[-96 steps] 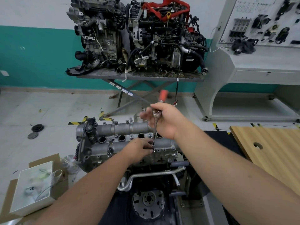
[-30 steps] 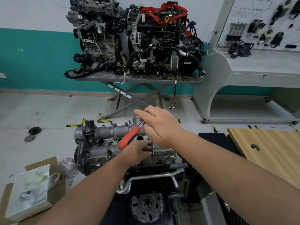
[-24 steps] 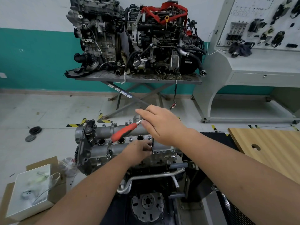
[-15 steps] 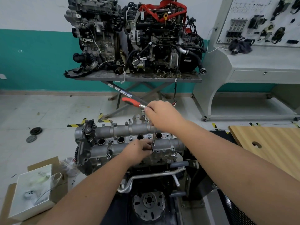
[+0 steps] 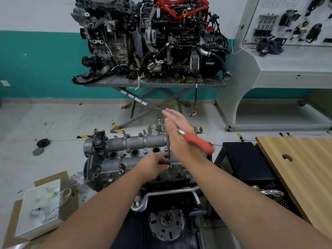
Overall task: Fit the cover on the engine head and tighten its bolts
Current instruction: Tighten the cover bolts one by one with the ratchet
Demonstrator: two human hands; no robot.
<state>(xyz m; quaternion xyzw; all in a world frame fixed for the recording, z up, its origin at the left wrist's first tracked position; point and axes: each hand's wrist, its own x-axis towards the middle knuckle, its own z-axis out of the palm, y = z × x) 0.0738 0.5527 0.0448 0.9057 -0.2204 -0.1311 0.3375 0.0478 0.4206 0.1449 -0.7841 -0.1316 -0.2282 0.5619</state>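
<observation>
Starting at the far left: white box on cardboard sits well left of both hands, nr the floor edge. Next, the cover, grey alloy, already seated on the engine head; plug holes showing along its middle, just left of the left fingers. Left hand rests on the cover's near edge w/ fingers curled in, pinching the lower end of the extension bar where it meets a bolt; bolt itself hidden under the fingertips. Bar stands upright, running up to the right hand. That hand is flat, fingers straight & together, pointing away; palm seems to press the ratchet head, not wrapped round it. Red handle pokes out to the right of those fingers, blurred, so likely mid-swing. Right again: black stand, then wooden board, both well clear.

Step, by my read: running down a near-side bolt, cover fit done. Next move prob needs the bar kept square on the bolt by the left pinch while the right sweeps the handle back; a proper grip on the handle for final torque. Other bolts' tightness can't be told.
</observation>
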